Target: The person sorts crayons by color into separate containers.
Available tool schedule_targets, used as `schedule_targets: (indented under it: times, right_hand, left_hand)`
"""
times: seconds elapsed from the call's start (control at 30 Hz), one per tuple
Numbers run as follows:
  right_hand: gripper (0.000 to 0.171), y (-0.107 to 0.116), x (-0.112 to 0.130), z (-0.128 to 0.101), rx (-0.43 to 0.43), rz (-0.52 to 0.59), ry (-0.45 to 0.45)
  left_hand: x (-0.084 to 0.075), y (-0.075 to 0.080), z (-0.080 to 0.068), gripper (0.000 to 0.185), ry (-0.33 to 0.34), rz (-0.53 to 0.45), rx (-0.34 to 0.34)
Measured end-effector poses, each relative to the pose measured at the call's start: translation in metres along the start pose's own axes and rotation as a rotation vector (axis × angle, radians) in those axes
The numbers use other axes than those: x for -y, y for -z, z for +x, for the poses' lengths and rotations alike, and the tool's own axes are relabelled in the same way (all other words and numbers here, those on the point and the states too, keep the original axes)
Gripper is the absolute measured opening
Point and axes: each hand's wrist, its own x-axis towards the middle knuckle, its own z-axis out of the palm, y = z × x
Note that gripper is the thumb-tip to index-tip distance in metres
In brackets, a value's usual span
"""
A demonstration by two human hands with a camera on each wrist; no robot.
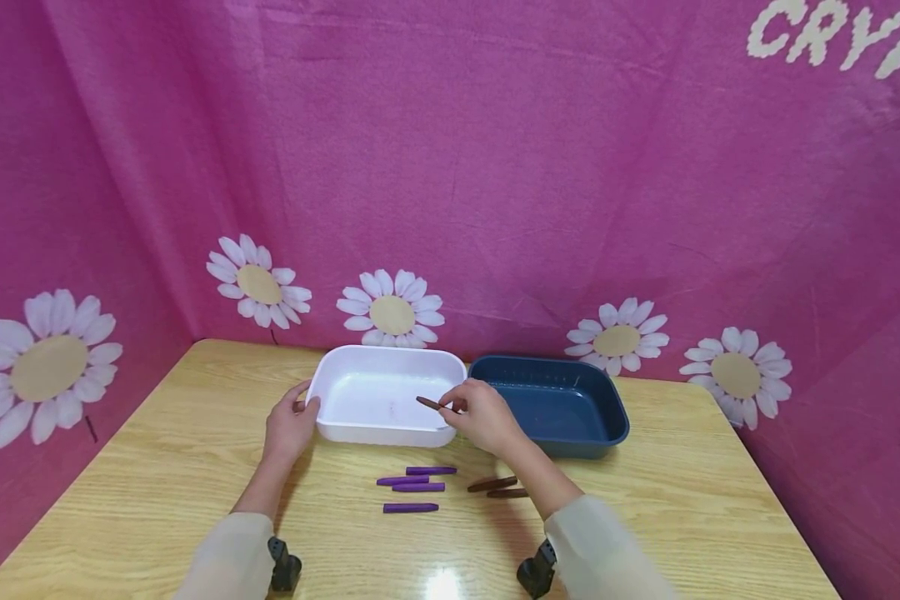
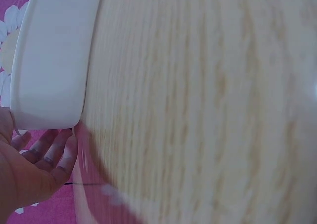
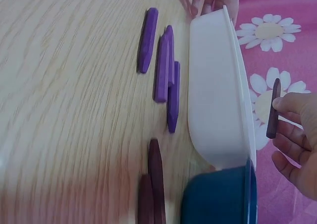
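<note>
The right hand (image 1: 483, 414) pinches a brown crayon (image 3: 274, 108) between thumb and fingers. That crayon is above the right end of a white plastic basin (image 1: 390, 435), near its inner corner. At the basin's left end, the left hand (image 1: 291, 423) holds the rim and end wall, its thumb by the rim and its fingers (image 2: 53, 154) against the outside. Several purple crayons (image 1: 411, 507) lie on the table in front of the basin. Two more brown crayons (image 3: 156, 174) lie to their right, partly under the right forearm in the head view.
A dark blue basin (image 1: 585, 448) stands close against the white one's right side. Both are on a light wooden table (image 1: 157, 467), near its back edge. Behind hangs a pink cloth (image 1: 495, 208) printed with daisies.
</note>
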Motion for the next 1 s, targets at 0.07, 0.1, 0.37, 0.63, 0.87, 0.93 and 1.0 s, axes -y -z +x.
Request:
schedule_targets:
  times: [0.07, 0.1, 0.37, 0.63, 0.87, 0.93, 1.0]
  right_hand:
    - [0.009, -0.004, 0.001, 0.003, -0.007, 0.011, -0.001]
    - [0.009, -0.005, 0.002, 0.004, -0.011, 0.018, -0.003]
    - [0.01, -0.018, 0.005, 0.011, -0.006, 0.032, -0.044]
    - [0.011, -0.027, 0.009, 0.013, 0.006, 0.006, -0.029]
    - [0.012, -0.032, 0.01, 0.015, 0.04, -0.059, -0.038]
    - [0.013, -0.034, 0.009, 0.016, 0.046, -0.077, -0.042]
    - [0.013, -0.035, 0.008, 0.017, 0.049, -0.086, -0.047]
  left_hand:
    - [0.0, 0.0, 0.0, 0.047, 0.003, -0.003, -0.001]
    - [0.0, 0.0, 0.0, 0.047, 0.004, -0.003, -0.002]
    - [0.0, -0.001, 0.001, 0.047, -0.001, -0.007, -0.011]
    - [0.001, -0.001, 0.001, 0.047, 0.007, -0.012, -0.001]
    - [0.001, -0.001, 0.001, 0.047, 0.004, -0.012, -0.003]
    - [0.001, -0.001, 0.001, 0.047, -0.002, -0.01, -0.008]
    - [0.001, -0.001, 0.0, 0.046, -0.005, -0.008, -0.009]
